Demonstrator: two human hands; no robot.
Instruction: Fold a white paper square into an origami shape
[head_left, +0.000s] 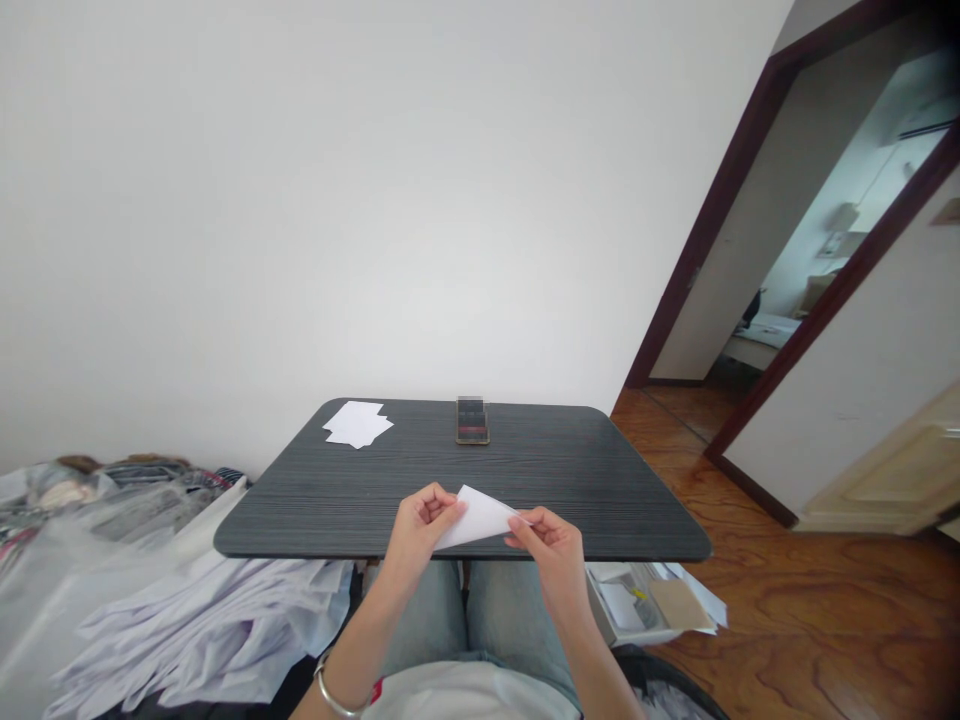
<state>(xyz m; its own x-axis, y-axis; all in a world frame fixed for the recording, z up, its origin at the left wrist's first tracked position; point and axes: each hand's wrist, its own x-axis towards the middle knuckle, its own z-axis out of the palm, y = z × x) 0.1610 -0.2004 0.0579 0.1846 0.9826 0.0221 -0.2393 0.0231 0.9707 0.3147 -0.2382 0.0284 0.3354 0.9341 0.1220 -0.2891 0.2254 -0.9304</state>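
Note:
A white sheet of paper (480,519), folded into a triangle, is held up over the near edge of the dark table (375,510). Its left side is pinched between the thumb and fingers of my left hand (424,520). My right hand (547,540) grips the narrow right corner in the same way. Part of the paper's edges is hidden behind my fingers. Several loose white paper pieces (358,424) lie overlapping at the table's far left corner.
A phone (472,421) lies near the table's back edge, by the white wall (450,200). White cloth (217,625) and plastic-wrapped items (142,500) are heaped at left. A box of papers (637,605) stands below the table at right, near a doorway (705,330).

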